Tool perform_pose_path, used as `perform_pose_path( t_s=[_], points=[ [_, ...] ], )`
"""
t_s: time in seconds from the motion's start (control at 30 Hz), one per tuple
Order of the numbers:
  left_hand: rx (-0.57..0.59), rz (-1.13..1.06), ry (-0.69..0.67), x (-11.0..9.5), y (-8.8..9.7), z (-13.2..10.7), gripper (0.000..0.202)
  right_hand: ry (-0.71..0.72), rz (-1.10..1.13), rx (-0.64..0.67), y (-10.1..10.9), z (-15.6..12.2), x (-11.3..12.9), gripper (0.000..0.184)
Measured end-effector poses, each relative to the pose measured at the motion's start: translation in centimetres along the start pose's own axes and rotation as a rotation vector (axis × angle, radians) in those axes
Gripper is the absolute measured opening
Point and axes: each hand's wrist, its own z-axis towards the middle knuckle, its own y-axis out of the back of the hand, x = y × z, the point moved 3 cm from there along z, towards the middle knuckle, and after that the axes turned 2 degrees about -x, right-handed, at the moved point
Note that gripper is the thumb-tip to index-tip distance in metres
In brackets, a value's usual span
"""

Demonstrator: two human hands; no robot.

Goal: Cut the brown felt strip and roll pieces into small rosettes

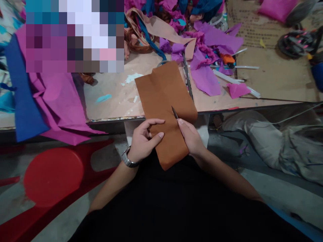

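Presently, brown cloth [164,87] extends across table [113,97] edge. Right hand [192,137] closed on blade [174,112]; left hand [143,139] half-curled at cloth's side, pinch unclear. Probably light, limp; grip edges, clear of blade.

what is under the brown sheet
Past the edges of the brown sheet, the table and something white show. What lies directly beneath is covered, as are most fingers of the right hand, so those can't be seen.
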Motion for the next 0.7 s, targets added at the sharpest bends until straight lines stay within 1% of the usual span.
perform_pose_path(
  t_s=[0.17, 0.27, 0.4, 0.57, 0.7],
  points=[
    [0.004, -0.01, 0.014, -0.14, -0.07, -0.02, 0.036, -0.039, 0.022, -0.043, -0.13, 0.0, 0.12, 0.043],
    [0.02, -0.018, 0.02, -0.13, -0.16, -0.07, 0.036, -0.036, 0.028, -0.067, -0.19, 0.04, 0.32, 0.044],
    [0.038, -0.019, 0.011, -0.1, -0.23, -0.24, 0.036, -0.026, 0.024, -0.042, -0.41, 0.14, 0.53, 0.044],
    [0.05, -0.012, 0.026, 0.05, -0.22, -0.52, 0.037, -0.019, 0.017, -0.053, -0.43, 0.25, 0.53, 0.044],
    [0.046, -0.005, 0.027, 0.25, -0.14, -0.63, 0.038, -0.013, 0.02, -0.019, -0.38, 0.29, 0.5, 0.041]
  ],
)
